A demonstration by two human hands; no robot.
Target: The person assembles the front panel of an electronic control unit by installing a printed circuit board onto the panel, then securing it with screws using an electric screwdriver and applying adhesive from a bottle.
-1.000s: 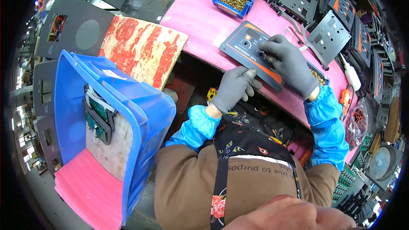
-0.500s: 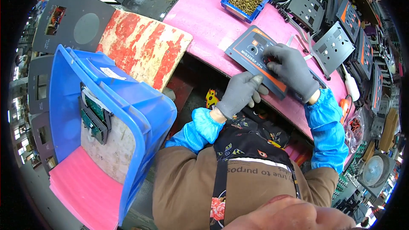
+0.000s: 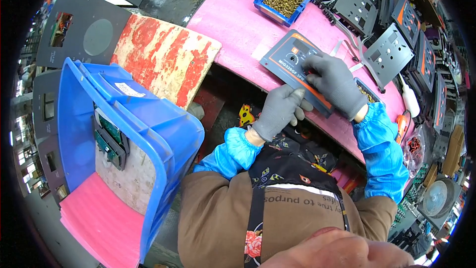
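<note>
A dark grey control panel (image 3: pixel 281 64) with orange stripes and a small dial lies tilted on the pink table cover, its lower edge by the table's front edge. My left hand (image 3: pixel 280 112), in a grey glove, pinches that lower edge between thumb and fingers. Over the panel's right part is my right hand (image 3: pixel 338 83), also gloved, with its fingers curled down against the face. Whatever those fingertips hold, if anything, is hidden under them. A small tray (image 3: pixel 375 95) of brass-coloured pieces shows just beside my right wrist.
A blue bin (image 3: pixel 259 5) of small brass-coloured parts stands at the far side of the pink table cover (image 3: pixel 223 20). Metal plates (image 3: pixel 389 55) and finished panels crowd the right. At left are a large blue crate (image 3: pixel 173 124) and a red-and-cream worn board (image 3: pixel 166 59).
My right hand has shifted slightly left on the panel, and more of the small tray by its wrist shows. My left hand keeps its hold on the edge.
</note>
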